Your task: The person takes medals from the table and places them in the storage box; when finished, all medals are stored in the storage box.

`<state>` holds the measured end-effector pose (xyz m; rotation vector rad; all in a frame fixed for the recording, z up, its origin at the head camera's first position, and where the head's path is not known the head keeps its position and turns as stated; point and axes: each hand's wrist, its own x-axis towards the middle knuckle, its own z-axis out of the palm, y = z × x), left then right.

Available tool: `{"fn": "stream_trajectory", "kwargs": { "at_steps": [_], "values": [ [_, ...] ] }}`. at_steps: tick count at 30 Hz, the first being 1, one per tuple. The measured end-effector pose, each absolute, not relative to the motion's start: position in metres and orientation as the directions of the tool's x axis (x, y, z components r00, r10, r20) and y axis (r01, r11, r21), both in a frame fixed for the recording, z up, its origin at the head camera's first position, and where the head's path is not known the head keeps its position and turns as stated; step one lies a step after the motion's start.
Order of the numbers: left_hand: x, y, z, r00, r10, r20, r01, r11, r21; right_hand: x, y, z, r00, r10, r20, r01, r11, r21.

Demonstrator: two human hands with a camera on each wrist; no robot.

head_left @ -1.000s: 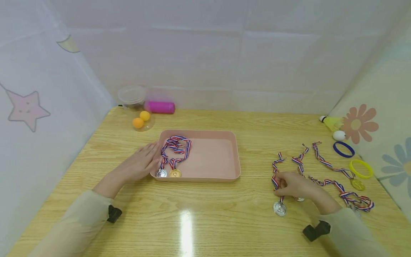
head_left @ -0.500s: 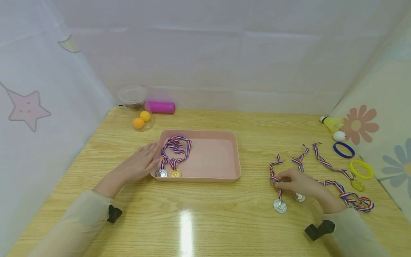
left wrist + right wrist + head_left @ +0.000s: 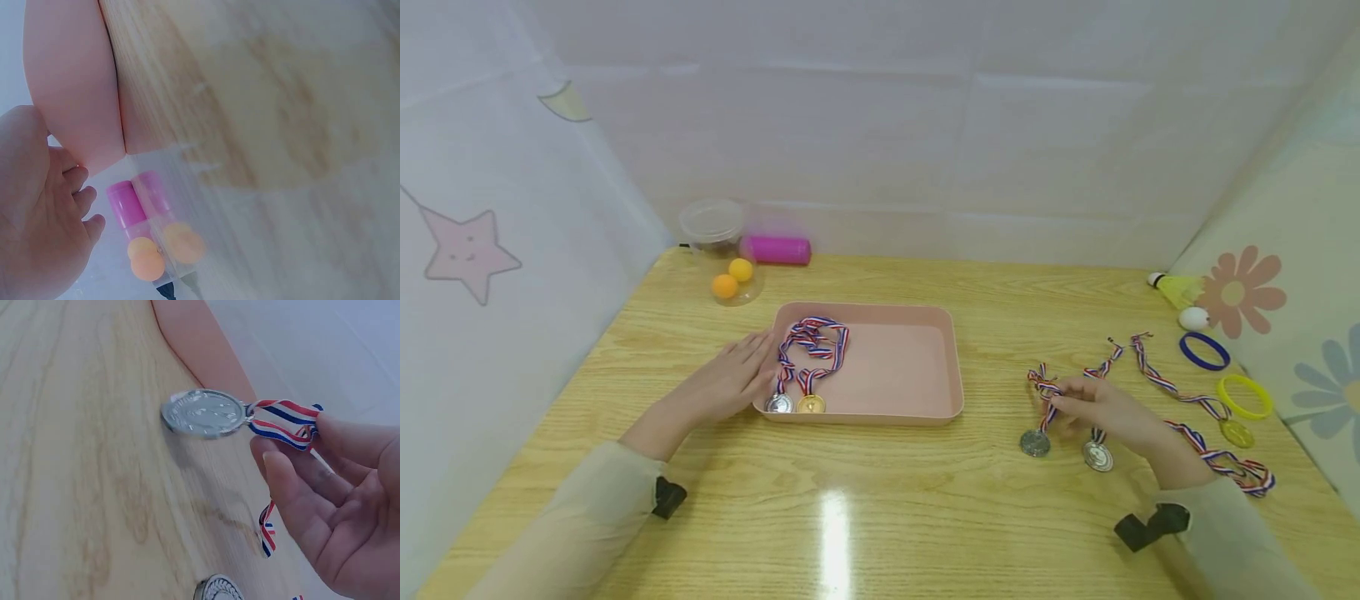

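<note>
From where I stand, the person's left hand (image 3: pixel 726 379) lies along the left wall of a pink tray (image 3: pixel 898 367), fingers loosely extended and touching it without curling round anything. Inside that tray, at its near left corner, a silver medal (image 3: pixel 779 403) and a gold medal (image 3: pixel 811 404) lie side by side, their red, white and blue ribbons bunched toward the far left; the right part of the tray shows its bare floor. Over on the right side of the table (image 3: pixel 955 508), the right hand (image 3: pixel 1108 412) has thumb and fingers closed in a pinch on the striped ribbon (image 3: pixel 284 415) of another medal, a silver disc (image 3: pixel 1035 443) that hangs at the near end of it, well apart from the tray. In the right wrist view the disc is tilted, with a shadow on the wood. A second silver disc (image 3: pixel 1098 456) lies just beside, to the right and nearer, its ribbon running partly behind the fingers. Farther right are a yellow-gold medal (image 3: pixel 1237 433), a tangled ribbon (image 3: pixel 1243 477) nearer, and a yellow ring (image 3: pixel 1245 414), with a blue ring (image 3: pixel 1202 363), a white ball (image 3: pixel 1193 318) and a yellow shuttlecock (image 3: pixel 1180 289) going toward the far edge. At the far left, two orange balls (image 3: pixel 725 287) show through a clear jar (image 3: pixel 713 221) beside a magenta cylinder (image 3: pixel 780 250).
</note>
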<state>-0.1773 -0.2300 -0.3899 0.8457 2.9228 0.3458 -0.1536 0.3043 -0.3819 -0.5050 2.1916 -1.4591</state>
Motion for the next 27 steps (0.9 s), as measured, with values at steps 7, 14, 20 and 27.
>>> {"fn": "stream_trajectory", "kwargs": {
  "at_steps": [7,14,20,27],
  "values": [
    [-0.178,-0.231,-0.391,-0.846,0.533,-0.018,0.514,0.823,0.242,-0.159,0.301,-0.376,-0.855,-0.499,-0.14,0.004,0.264,-0.965],
    [-0.179,-0.231,-0.392,-0.85,0.527,-0.016,0.508,0.827,0.241,-0.164,0.294,-0.362,-0.868,-0.491,-0.074,-0.039,0.217,-0.975],
    [-0.178,-0.231,-0.39,-0.85,0.527,-0.026,0.504,0.826,0.25,-0.171,0.287,-0.347,-0.889,-0.457,-0.023,-0.094,0.231,-0.968],
    [-0.178,-0.23,-0.39,-0.849,0.528,-0.024,0.506,0.826,0.247,-0.179,0.276,-0.326,-0.891,-0.452,0.032,-0.168,0.264,-0.95]
  ]
}}
